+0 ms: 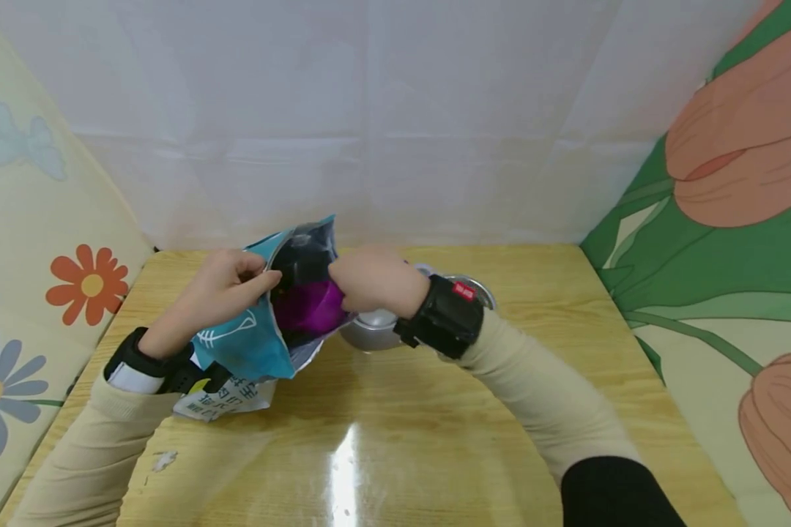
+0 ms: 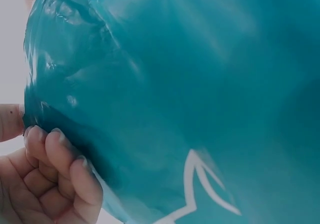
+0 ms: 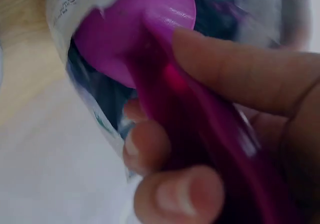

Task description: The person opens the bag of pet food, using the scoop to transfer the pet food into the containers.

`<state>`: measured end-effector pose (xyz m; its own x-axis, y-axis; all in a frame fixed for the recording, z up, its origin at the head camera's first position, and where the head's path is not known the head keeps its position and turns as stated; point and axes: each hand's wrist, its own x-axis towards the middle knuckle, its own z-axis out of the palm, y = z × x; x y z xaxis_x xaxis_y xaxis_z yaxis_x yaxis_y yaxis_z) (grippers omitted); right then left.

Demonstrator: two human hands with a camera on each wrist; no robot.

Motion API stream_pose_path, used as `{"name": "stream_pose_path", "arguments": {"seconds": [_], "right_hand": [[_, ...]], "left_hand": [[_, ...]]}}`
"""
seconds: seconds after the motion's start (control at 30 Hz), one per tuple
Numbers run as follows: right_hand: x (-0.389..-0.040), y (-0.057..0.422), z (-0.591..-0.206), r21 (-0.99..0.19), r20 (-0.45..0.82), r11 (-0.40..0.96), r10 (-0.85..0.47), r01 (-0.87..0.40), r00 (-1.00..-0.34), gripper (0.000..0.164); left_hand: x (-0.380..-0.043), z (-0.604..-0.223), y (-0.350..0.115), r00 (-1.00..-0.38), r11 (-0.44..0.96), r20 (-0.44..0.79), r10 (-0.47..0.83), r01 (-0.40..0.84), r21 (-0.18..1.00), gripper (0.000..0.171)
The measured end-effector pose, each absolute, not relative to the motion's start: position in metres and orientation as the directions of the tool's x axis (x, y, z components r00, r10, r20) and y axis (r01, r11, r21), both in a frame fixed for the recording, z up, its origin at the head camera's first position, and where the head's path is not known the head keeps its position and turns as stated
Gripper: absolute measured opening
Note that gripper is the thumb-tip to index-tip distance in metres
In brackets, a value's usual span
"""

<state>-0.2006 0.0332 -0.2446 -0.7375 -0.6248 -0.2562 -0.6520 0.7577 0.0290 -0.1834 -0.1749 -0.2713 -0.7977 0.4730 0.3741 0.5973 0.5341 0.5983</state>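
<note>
1. The left hand [image 1: 227, 289] pinches the edge of the shiny blue foil-like bag [image 1: 250, 348] with thumb and curled fingers. The bag tips over the pale wooden table [image 1: 422, 439], its mouth wide open. If that pinch slips, I think the bag could flop over and spill.

2. The right hand [image 1: 382, 282] grips the handle of the purple, plastic-looking scoop [image 3: 125, 38]. The scoop's wide end is inside the bag's mouth. It could catch on the floppy rim if it is pulled out crooked, and that might yank the bag from the left hand.

3. I can't tell if the scoop has anything in it. If it does, a twist of the wrist could tip it out too soon.

4. The round, silver metal bowl [image 1: 372, 338] is just beside the bag, partly under the right hand. A low wrist might bump it and make it slide.

5. Another silver metal rim [image 1: 484, 289] peeks out past the right wrist. The arm hides most of it, so it could get knocked too.
</note>
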Motion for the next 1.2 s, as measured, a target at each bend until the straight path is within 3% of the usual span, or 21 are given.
{"name": "stream_pose_path", "arguments": {"seconds": [0.1, 0.33, 0.7, 1.0, 1.2], "right_hand": [[-0.201, 0.019, -0.254, 0.085, -0.285, 0.758, -0.603, -0.646, -0.745, 0.004], [-0.201, 0.003, -0.271, 0.18, -0.254, 0.748, -0.591, -0.638, -0.765, 0.014], [-0.202, -0.009, -0.293, 0.179, -0.136, 0.708, -0.67, -0.683, -0.73, 0.012], [-0.197, -0.018, -0.305, 0.183, 0.037, 0.671, -0.735, -0.718, -0.677, 0.015], [-0.199, -0.021, -0.316, 0.17, 0.08, 0.689, -0.722, -0.705, -0.687, 0.015]], "left_hand": [[-0.184, -0.272, -0.174, -0.792, 0.536, 0.388, 0.472, 0.607, 0.587, 0.042], [-0.185, -0.273, -0.17, -0.769, 0.518, 0.414, 0.486, 0.636, 0.572, 0.042], [-0.183, -0.274, -0.172, -0.759, 0.503, 0.416, 0.5, 0.646, 0.574, 0.042], [-0.179, -0.273, -0.179, -0.779, 0.539, 0.42, 0.465, 0.626, 0.564, 0.041], [-0.18, -0.275, -0.18, -0.77, 0.535, 0.43, 0.472, 0.637, 0.554, 0.041]]}}
